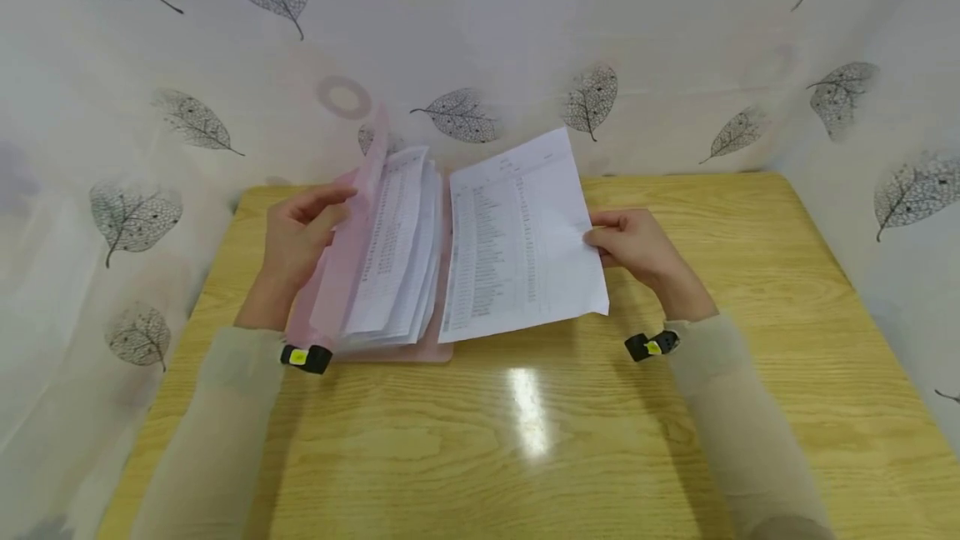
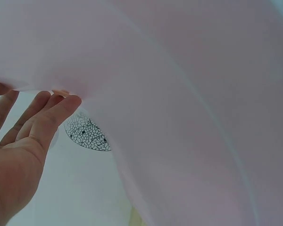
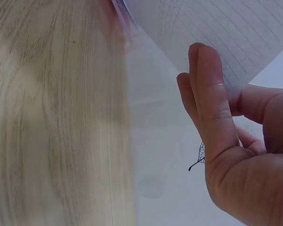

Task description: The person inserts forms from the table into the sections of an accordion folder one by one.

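A pink document folder [image 1: 442, 351] lies open on the table, with a stack of printed sheets [image 1: 393, 248] in it. My left hand [image 1: 296, 236] pinches the edge of its raised pink cover [image 1: 348, 252], a film that fills most of the left wrist view. To the right, a loose printed sheet [image 1: 517, 232] with columns of text is held up at a tilt by my right hand [image 1: 639, 247]. Thumb and fingers pinch it near its right edge. In the right wrist view the fingers [image 3: 212, 94] lie behind the lined sheet.
The wood-grain table [image 1: 420, 457] extends in front of and to the right of the folder. A pale curtain [image 1: 480, 32] with dark leaf prints hangs behind and along both sides. Each wrist wears a black strap [image 1: 306, 357] with a yellow mark.
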{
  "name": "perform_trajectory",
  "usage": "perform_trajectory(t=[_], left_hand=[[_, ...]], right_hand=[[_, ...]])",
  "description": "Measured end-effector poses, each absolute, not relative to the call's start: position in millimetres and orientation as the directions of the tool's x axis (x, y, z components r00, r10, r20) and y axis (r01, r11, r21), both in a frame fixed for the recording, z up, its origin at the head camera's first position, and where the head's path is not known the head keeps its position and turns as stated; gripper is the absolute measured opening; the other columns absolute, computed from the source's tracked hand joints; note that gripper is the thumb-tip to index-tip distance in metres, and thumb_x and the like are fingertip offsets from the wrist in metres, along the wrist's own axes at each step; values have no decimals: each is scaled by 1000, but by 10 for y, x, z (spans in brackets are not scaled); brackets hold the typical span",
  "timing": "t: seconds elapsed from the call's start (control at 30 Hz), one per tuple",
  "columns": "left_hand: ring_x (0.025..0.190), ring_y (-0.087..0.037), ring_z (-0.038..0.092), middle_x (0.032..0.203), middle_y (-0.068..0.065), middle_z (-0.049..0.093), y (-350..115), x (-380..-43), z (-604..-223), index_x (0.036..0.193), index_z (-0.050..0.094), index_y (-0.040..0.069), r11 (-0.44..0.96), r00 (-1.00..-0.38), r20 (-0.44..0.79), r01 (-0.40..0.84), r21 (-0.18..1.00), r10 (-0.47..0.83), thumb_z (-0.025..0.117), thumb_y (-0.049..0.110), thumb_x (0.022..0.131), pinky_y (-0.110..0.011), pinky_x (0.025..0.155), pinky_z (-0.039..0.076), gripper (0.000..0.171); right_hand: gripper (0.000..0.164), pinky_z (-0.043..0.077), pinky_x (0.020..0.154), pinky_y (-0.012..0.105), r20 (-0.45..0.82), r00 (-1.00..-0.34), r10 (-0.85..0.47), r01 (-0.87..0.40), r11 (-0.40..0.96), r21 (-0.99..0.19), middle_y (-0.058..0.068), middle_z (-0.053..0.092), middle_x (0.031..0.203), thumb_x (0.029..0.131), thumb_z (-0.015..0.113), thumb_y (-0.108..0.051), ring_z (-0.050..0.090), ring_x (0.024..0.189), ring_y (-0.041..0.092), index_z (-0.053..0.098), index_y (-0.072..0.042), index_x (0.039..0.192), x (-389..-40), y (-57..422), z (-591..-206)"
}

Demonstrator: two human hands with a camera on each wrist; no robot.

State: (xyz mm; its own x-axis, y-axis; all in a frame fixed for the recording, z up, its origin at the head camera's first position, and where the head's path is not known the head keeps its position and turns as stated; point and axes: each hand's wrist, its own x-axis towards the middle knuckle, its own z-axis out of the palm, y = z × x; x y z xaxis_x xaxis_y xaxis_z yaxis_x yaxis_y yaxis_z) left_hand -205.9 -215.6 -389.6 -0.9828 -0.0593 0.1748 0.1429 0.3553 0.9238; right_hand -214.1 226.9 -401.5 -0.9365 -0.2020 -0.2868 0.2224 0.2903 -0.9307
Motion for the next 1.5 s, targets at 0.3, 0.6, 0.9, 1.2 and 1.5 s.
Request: perform_trajectory(t=[0.3,0.6,0.9,1.2,1.5], left_hand=[[91,-8,60,108,24,71,-2154,-2064,-3897,128,75,6,356,-984,170,138,924,-61,64,22,103,-17,68,50,31],[92,-7,59,107,25,71,-2161,-2063,-3913,129,75,7,364,-985,158,123,923,-68,64,23,103,-18,69,50,32],[93,-8,60,109,24,72,-2153,-2058,-3900,128,76,8,340,-984,168,139,930,-58,65,22,103,-17,68,51,30],[93,-9,59,109,23,71,-2149,-2057,-3903,128,76,10,348,-984,168,137,928,-62,64,22,103,-18,69,50,30],[94,-8,59,110,23,71,-2151,-2058,-3907,130,75,9,339,-985,164,137,931,-54,64,21,103,-17,69,51,31]], right_hand=[[48,63,77,25,-309,-932,-188,246,295,-923,38,59,138,103,57,-7,75,82,5,52,14,146,-2134,2326,-4077],[48,63,80,28,-329,-924,-193,262,307,-915,37,60,139,103,57,-9,75,84,5,53,11,147,-2142,2271,-4150],[47,63,77,28,-310,-928,-205,239,313,-919,38,62,136,101,58,-8,76,84,8,56,12,144,-2161,2176,-4181],[46,64,78,30,-303,-930,-206,237,293,-926,38,63,135,101,58,-7,76,83,9,56,12,143,-2161,2088,-4217],[46,63,75,28,-310,-930,-199,250,277,-928,37,65,131,101,58,-7,76,81,10,56,11,144,-2174,1960,-4307]])
